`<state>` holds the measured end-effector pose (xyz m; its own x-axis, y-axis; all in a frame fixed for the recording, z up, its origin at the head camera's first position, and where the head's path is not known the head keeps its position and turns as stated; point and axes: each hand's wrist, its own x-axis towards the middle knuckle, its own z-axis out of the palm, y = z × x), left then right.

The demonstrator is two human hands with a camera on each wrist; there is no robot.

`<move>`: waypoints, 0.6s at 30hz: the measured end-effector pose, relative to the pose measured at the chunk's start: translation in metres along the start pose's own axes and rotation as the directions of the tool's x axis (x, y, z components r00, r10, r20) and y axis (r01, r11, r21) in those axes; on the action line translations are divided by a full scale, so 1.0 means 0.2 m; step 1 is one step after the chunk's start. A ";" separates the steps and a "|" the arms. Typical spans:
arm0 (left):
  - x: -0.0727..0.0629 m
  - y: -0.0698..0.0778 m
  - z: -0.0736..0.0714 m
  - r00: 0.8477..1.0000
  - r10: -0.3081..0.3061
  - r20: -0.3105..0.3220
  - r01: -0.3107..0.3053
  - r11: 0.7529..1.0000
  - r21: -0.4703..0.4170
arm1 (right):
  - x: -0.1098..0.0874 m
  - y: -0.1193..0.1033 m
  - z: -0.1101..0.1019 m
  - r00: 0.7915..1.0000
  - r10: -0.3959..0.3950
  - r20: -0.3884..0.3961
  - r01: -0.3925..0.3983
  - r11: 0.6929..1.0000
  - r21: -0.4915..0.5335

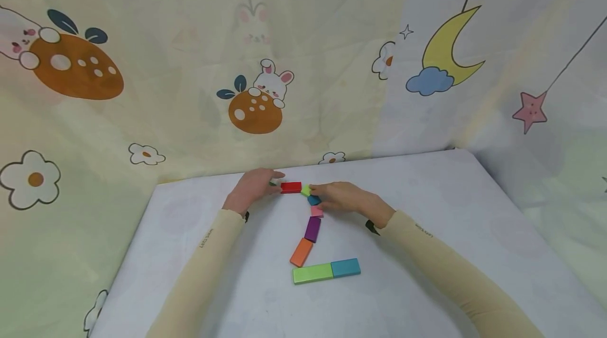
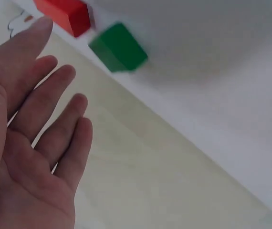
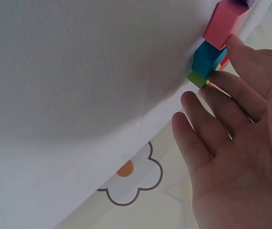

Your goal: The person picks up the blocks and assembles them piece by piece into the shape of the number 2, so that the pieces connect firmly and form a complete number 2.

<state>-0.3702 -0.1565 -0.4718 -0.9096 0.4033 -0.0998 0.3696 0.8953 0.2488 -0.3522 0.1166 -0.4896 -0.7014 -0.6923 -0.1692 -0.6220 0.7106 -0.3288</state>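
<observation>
Coloured toy blocks lie in a curved line on the white table. At its far left end my left hand [image 1: 253, 188] is beside a red block [image 1: 291, 187], its fingers loosely extended and gripping nothing. In the left wrist view a green block [image 2: 119, 47] lies just past the red one, apart from the fingers. My right hand [image 1: 348, 197] reaches in from the right with relaxed fingers. Its thumb tip is right at the pink block [image 3: 224, 26], and its index fingertip is by the small lime block [image 3: 198, 78] and the blue block [image 3: 206, 58].
Nearer the front, the line continues with a purple block [image 1: 312, 229] and an orange block [image 1: 301, 252]. A long lime block [image 1: 313, 274] and a light blue block [image 1: 345, 268] lie end to end below them. A patterned cloth [image 1: 189, 90] hangs behind the table's far edge.
</observation>
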 end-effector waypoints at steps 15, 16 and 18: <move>-0.06 -0.13 -0.02 0.998 -0.052 0.031 0.050 0.997 0.060 | -0.02 0.00 0.00 0.999 -0.022 -0.023 0.022 1.000 0.021; -0.05 -0.13 -0.01 0.998 -0.051 0.025 0.050 0.996 0.068 | -0.02 0.00 0.00 0.999 -0.023 -0.023 0.023 1.000 0.021; -0.04 -0.12 0.01 0.999 -0.048 0.006 0.048 0.994 0.094 | -0.02 0.00 0.00 1.000 -0.022 -0.021 0.022 0.999 0.023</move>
<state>-0.3718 -0.1814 -0.4799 -0.9253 0.3606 -0.1173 0.3421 0.9273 0.1519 -0.3494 0.1198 -0.4899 -0.6948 -0.7050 -0.1423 -0.6294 0.6918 -0.3539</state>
